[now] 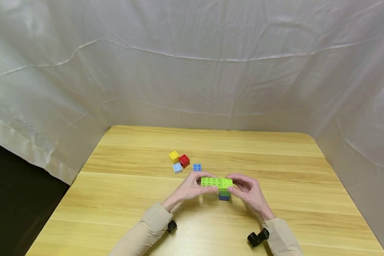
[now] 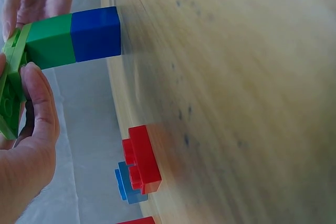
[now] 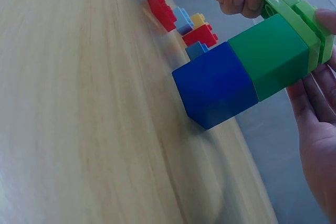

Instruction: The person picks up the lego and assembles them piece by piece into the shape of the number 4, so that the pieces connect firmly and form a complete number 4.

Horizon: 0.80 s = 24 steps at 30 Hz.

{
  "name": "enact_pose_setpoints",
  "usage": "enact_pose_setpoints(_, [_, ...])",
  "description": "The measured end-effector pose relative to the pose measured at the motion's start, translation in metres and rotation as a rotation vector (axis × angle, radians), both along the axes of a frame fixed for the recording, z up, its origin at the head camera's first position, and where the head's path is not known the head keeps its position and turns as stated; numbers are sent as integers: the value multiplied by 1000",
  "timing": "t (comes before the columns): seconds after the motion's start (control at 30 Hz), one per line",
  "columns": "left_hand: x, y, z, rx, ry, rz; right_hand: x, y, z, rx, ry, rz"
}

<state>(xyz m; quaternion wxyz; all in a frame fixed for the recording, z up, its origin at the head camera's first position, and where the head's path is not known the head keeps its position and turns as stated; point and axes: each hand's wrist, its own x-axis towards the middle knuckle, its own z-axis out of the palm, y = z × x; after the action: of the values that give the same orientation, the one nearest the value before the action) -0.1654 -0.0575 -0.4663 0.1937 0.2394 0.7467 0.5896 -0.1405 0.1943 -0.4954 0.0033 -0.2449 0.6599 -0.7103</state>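
A small tower stands between the hands. At its base is a dark blue brick (image 3: 215, 85), with a green brick (image 3: 270, 53) on it. Light green pieces cap the tower: a long brick (image 1: 209, 182) reaching out to the left and a square brick (image 1: 226, 183) at the right end. My left hand (image 1: 192, 186) grips the long brick between thumb and fingers. On the other side, my right hand (image 1: 249, 190) pinches the square brick, its thumb at the near side. Fingers cover parts of both light green pieces.
Beyond the left hand on the wooden table (image 1: 131, 199) lie a yellow brick (image 1: 174, 156), a red brick (image 1: 184, 160), a light blue brick (image 1: 177, 168) and a blue brick (image 1: 197, 167). Another red brick (image 3: 161, 11) shows in the right wrist view. Pale curtains (image 1: 211, 89) hang around the table.
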Motion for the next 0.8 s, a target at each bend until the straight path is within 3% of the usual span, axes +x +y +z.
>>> enact_pose_setpoints(0.8, [-1,0,0,-9,-10,-2,-5,1,0,54,74,-21])
